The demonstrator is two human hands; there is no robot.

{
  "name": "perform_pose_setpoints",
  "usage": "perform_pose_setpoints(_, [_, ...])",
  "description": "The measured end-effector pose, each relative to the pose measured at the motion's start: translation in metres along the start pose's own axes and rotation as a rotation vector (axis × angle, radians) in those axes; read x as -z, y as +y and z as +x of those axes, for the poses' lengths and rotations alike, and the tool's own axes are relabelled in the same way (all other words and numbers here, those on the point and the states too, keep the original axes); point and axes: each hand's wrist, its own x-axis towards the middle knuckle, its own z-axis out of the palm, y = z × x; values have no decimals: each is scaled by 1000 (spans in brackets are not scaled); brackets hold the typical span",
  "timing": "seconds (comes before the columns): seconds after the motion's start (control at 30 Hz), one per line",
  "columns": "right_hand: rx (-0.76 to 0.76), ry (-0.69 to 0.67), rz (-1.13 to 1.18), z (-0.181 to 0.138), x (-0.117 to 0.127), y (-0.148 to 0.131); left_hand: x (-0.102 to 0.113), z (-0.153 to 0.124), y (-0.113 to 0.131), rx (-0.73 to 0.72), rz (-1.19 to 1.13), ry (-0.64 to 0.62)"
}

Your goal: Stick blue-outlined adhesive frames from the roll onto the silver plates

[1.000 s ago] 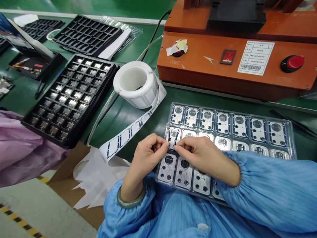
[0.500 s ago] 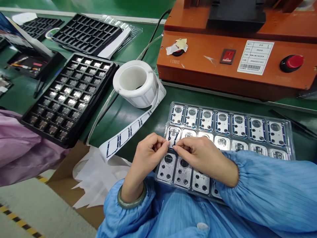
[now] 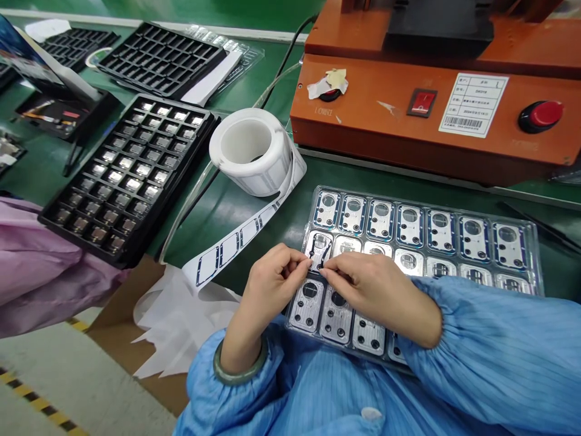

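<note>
Between my two hands stretches a thin dark adhesive strip (image 3: pixel 326 247), a frame-like piece lying over a silver metal plate (image 3: pixel 319 241) in the second row of the clear plastic tray (image 3: pixel 537 260). My left hand (image 3: pixel 278 275) pinches its lower left end. With thumb and forefinger, my right hand (image 3: pixel 363 278) pinches the lower right end. Plates in the back row carry dark blue frames around their edges; the front-row plates show bare ridged metal with round black holes. My right hand and forearm hide part of the middle and front rows.
A roll of white backing tape (image 3: pixel 249 154) stands left, its unrolled strip (image 3: pixel 227 251) bearing dark frames. Behind the tray is an orange machine (image 3: pixel 363 121) with red buttons. Black trays (image 3: pixel 122 175) of small metal parts lie left, beside another person's pink sleeve (image 3: pixel 40 272). Crumpled backing paper (image 3: pixel 177 327) hangs over a cardboard box.
Both hands keep their pinch on the strip at the same plate, with barely any movement. The whole view has shifted slightly.
</note>
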Motion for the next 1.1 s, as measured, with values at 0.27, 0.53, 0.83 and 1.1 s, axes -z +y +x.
perform_pose_setpoints(0.27, [94,-11,-186,-1,-2,0,2,0,0,-16,42,-69])
perform_pose_setpoints(0.53, [159,97,-339,0,-8,-3,4,1,5,13,81,-131])
perform_pose_setpoints(0.83, [88,146,-262,1,-9,-3,5,3,1,58,4,-130])
perform_pose_setpoints(1.1, [227,301,134,-4,-10,4,-8,-16,1,125,-354,198])
